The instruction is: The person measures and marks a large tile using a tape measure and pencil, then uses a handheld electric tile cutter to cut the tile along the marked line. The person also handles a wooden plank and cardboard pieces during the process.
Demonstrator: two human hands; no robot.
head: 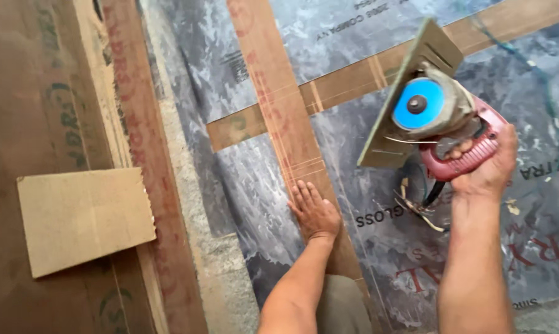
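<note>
My left hand lies flat, fingers apart, on a long brown wooden strip that runs away from me across a grey marbled sheet. My right hand grips the red handle of a small circular saw, held up in the air to the right of the strip. The saw's flat base plate is tilted on edge and its blue disc cover faces me. A second wooden strip crosses the first one at an angle. The saw's cord hangs below my right hand.
Brown plywood boards lie on the left, with a small pale cardboard-coloured square piece on top. A band of grey concrete floor shows between the boards and the marbled sheet. Wood scraps lie near the cord.
</note>
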